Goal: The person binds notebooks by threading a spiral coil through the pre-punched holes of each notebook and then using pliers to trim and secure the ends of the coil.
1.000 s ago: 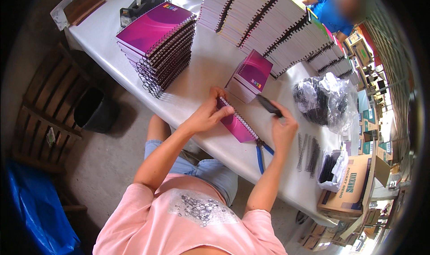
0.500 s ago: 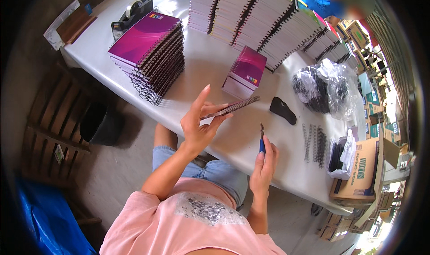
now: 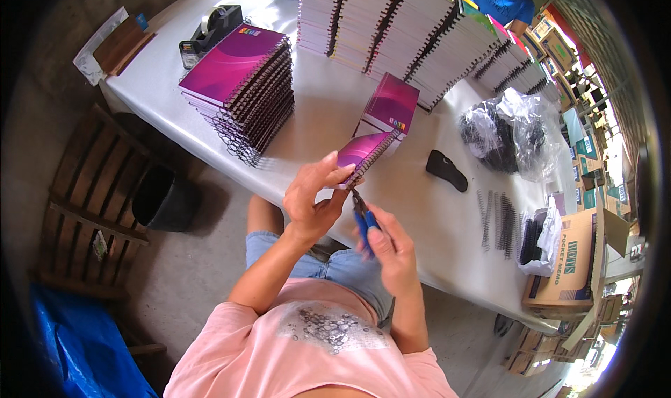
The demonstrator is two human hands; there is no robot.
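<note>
My left hand (image 3: 312, 196) pinches a purple spiral notebook (image 3: 362, 151) by its near end, tilted up above the table edge. In my right hand (image 3: 395, 254) are blue-handled pliers (image 3: 365, 219). Their dark jaws meet the near end of the notebook's wire coil; whether they bite on the wire cannot be made out. Just beyond stands a short stack of purple notebooks (image 3: 393, 104), partly covered by the held one. A taller stack of spiral-bound purple notebooks (image 3: 234, 66) rises to the left.
Thick spiral-bound books (image 3: 377, 20) line the table's back. At right lie a black flat object (image 3: 447, 171), loose wire coils (image 3: 504, 223), a plastic bag (image 3: 510, 132) and a cardboard box (image 3: 565, 261). A tape dispenser (image 3: 213, 31) sits far left; a person in blue (image 3: 504, 3) is behind.
My right hand has brought the pliers up and leftward to the coil's near end. The notebook has turned, so its purple cover now shows.
</note>
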